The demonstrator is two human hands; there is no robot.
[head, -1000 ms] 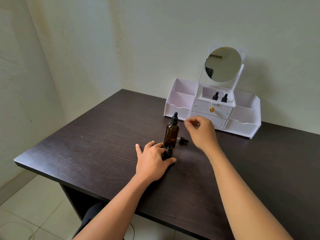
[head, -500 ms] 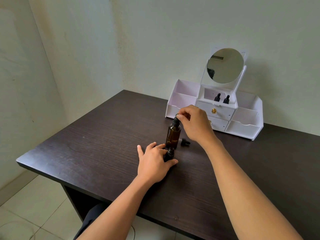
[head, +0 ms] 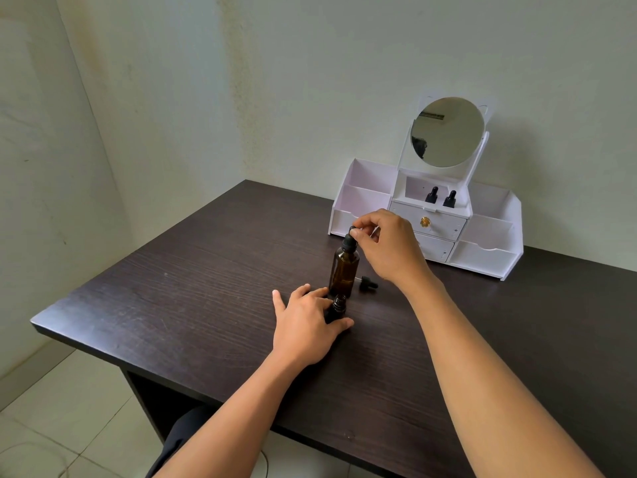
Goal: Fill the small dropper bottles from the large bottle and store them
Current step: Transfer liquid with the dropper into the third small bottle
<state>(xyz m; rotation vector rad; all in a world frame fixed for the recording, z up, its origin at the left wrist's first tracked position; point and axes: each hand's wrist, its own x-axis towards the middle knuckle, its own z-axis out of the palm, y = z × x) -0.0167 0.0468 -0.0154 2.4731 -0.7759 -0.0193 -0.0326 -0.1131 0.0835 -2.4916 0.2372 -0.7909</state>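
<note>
Right hand (head: 389, 248) now atop large bottle (head: 344, 272)

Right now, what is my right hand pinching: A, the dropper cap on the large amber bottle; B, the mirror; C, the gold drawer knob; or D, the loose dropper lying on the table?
A: the right hand pinches the black dropper cap atop the large amber bottle; the left hand holds the small bottle.

No legible text or labels anywhere
</note>
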